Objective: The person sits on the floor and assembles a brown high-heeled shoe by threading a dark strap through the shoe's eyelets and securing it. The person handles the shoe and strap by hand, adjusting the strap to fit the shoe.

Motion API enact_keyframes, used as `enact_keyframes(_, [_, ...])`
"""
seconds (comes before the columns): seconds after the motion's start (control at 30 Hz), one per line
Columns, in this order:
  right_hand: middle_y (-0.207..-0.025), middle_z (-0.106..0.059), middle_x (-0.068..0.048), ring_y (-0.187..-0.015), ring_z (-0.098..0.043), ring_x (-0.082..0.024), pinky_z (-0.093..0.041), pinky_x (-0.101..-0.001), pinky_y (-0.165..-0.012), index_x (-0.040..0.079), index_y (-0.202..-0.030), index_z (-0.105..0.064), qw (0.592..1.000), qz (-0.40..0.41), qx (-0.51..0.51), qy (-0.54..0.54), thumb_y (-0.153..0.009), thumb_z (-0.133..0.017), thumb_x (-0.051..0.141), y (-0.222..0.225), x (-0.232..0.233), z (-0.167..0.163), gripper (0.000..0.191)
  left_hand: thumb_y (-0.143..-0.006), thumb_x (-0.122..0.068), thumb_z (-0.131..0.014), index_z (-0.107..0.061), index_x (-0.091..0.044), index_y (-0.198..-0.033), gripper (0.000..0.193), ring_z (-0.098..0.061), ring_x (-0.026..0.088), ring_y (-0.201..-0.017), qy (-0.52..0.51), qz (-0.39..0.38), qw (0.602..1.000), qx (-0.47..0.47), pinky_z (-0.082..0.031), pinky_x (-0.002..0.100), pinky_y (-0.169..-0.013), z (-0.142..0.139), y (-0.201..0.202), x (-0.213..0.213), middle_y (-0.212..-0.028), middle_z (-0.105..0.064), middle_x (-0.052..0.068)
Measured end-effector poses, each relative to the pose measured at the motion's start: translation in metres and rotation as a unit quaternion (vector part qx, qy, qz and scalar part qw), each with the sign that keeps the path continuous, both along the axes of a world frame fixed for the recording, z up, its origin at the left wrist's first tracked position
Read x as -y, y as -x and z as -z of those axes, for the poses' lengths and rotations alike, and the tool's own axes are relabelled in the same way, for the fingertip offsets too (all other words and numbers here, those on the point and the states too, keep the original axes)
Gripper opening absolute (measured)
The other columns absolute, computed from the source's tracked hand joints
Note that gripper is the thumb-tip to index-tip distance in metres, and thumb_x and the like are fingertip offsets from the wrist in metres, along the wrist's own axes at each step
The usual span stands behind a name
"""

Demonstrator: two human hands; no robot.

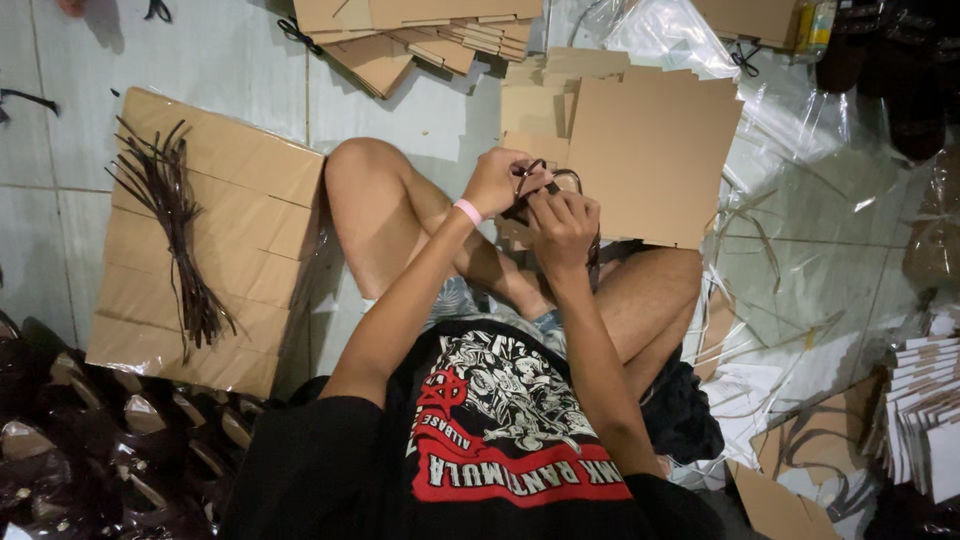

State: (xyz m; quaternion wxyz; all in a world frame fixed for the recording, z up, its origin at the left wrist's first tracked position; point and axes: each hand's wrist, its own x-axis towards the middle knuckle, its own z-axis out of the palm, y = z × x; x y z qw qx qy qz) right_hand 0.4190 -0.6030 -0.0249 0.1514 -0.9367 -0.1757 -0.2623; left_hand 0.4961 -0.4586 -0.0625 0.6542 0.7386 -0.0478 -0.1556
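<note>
Fingers of both the left hand (497, 180) and right hand (563, 225) are pinching together on a thin dark cord (540, 172), seemingly light, limp and best gripped near its ends, over a brown paper bag (650, 150) above the lap, spare cords (170, 215) lying far left.

Tiled floor (215, 60) (cardboard sheets (215, 235), plastic wrap (800, 200))

we see a pale tiled floor (210, 60) with grey grout lines. flat brown cardboard sheets (200, 240) lie on it at the left, with a bundle of dark cords (170, 220) on top. more cardboard stacks (420, 35) sit along the top edge. crumpled clear plastic wrap (810, 150) covers the right side. the light is dim and even.
</note>
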Motion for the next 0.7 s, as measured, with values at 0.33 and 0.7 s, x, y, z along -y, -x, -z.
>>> enact_keyframes(0.33, [-0.103,-0.073,-0.003,-0.109,-0.065,-0.022,-0.045,-0.0435,-0.091,0.01,-0.104,-0.071,0.988,-0.064,-0.142,0.017,-0.075,-0.075,0.003,-0.004,0.018,0.001,0.03,-0.079,-0.012,-0.077,-0.073,0.0,-0.088,0.015,-0.075,0.029,-0.076,-0.083,-0.059,0.991,0.09,-0.058,0.035,-0.072,0.009,0.007,0.002,-0.082,-0.074,0.016])
enact_keyframes(0.7, [-0.125,-0.074,-0.009,-0.112,-0.072,-0.017,-0.059,-0.0285,-0.089,0.003,-0.124,-0.073,0.871,0.056,-0.29,-0.393,-0.102,-0.07,0.013,-0.013,0.042,0.001,0.024,-0.093,0.005,-0.065,-0.063,0.005,-0.098,0.006,-0.069,0.018,-0.089,0.059,0.018,0.997,0.056,-0.056,0.031,-0.083,0.006,0.016,-0.005,-0.09,-0.073,0.012])
